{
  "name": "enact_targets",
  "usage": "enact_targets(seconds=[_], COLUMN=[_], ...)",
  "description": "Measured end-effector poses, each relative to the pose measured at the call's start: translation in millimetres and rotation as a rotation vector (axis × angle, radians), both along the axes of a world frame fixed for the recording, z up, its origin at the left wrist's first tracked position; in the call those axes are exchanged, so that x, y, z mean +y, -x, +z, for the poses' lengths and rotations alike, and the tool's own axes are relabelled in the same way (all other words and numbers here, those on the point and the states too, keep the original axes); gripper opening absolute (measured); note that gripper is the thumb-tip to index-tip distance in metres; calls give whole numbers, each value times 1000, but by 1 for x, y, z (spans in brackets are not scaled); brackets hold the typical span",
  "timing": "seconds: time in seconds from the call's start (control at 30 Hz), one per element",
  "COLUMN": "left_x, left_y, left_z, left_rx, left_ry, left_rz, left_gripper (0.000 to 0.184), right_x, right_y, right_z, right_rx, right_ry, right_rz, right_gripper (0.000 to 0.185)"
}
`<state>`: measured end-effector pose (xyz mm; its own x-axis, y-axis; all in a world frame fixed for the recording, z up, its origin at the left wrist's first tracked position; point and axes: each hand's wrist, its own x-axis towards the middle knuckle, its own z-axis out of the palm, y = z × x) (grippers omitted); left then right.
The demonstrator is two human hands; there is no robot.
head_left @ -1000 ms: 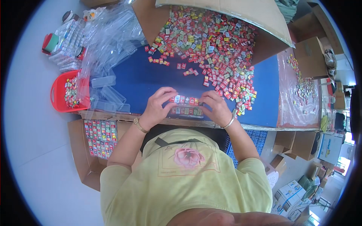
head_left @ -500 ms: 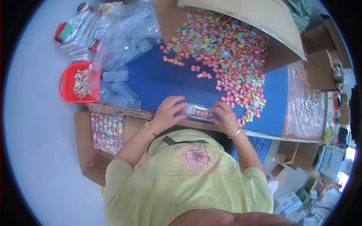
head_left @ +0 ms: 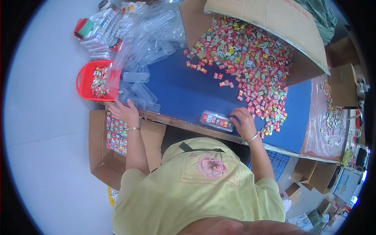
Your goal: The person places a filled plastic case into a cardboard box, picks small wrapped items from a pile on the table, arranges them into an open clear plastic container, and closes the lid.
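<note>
A clear plastic box [head_left: 216,120] with a row of small coloured pieces inside lies on the blue tabletop near its front edge. My right hand [head_left: 244,123] holds the right end of this box, fingers bent against it. On the other side, my left hand [head_left: 128,113] is stretched out with its fingers apart and nothing in them. It is by the table's left corner, just below the red basket and near several clear plastic boxes [head_left: 140,94] with nothing visible in them.
Small red, green and yellow pieces [head_left: 254,58] spill from a tipped cardboard carton [head_left: 270,17]. A red basket [head_left: 80,84] holds more pieces. Filled boxes lie in an open carton [head_left: 98,147] below left. Clear plastic packaging [head_left: 143,35] is heaped at the back left.
My left hand has let go of the filled box and moved left to the table corner. The right hand stays at the box's right end. The camera view has shifted.
</note>
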<state>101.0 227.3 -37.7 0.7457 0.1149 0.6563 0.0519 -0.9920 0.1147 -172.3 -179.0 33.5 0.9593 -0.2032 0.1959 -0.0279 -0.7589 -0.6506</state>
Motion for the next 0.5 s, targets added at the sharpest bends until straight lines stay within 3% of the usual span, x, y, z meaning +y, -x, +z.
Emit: enact_targets(seconds=[0.1,0.23,0.33,0.5], left_x=[6,-36,-75,-98], left_y=[-10,-19,-44,-56], left_z=[-12,-39,-48,10], left_rx=[350,408,395,498], left_ry=[167,-86,54,300], left_rz=[-106,-71,-143,-375], left_gripper=[68,68,60,43], right_x=[-1,-4,-3,-9], right_y=[-2,-7,-11,-6], right_z=[-5,-7,-8,3], right_rx=[16,35,30,55], right_ry=[-13,-13,-1,6], right_rz=[4,10,19,2], right_gripper=[16,16,16,15])
